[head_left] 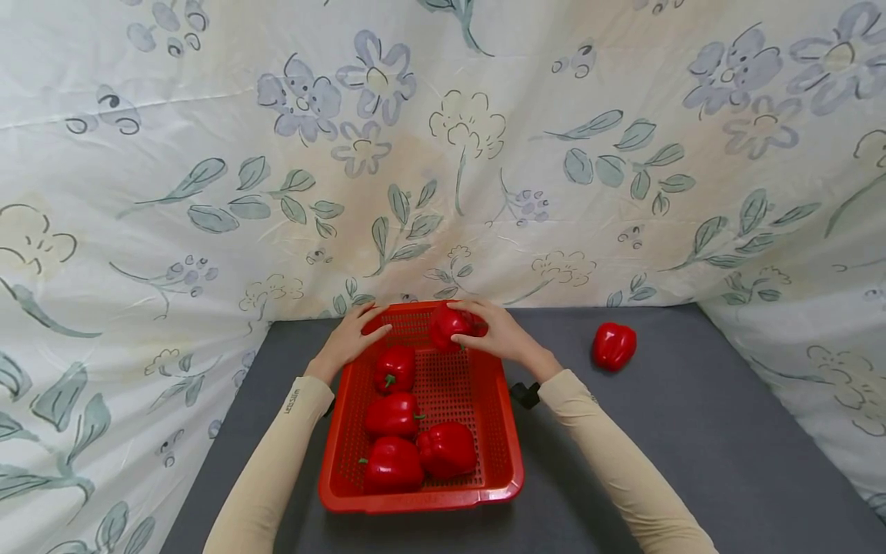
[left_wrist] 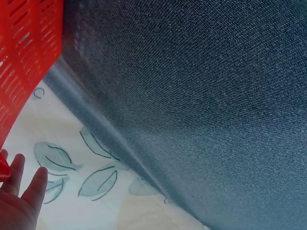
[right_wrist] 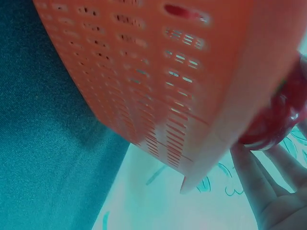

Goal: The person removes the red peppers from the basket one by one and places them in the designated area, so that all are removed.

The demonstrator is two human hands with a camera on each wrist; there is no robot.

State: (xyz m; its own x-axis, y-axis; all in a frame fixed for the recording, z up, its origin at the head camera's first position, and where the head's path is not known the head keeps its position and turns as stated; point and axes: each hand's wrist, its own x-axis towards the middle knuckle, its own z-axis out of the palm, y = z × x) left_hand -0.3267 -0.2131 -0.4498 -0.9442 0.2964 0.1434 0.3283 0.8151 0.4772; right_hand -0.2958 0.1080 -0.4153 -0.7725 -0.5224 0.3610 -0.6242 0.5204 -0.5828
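In the head view, my right hand grips a red bell pepper over the far right corner of a red plastic basket. The right wrist view shows this pepper beyond the rim, my fingers under it. My left hand curls round the basket's far left corner, thumb on the inner side and fingers along the back rim. Several more bell peppers lie in the basket: one just below my left thumb, another in the middle, others at the near end.
A single red bell pepper lies on the dark grey tabletop, right of the basket. Floral cloth hangs behind the table and along both sides. A dark wrist mount sits by my right sleeve.
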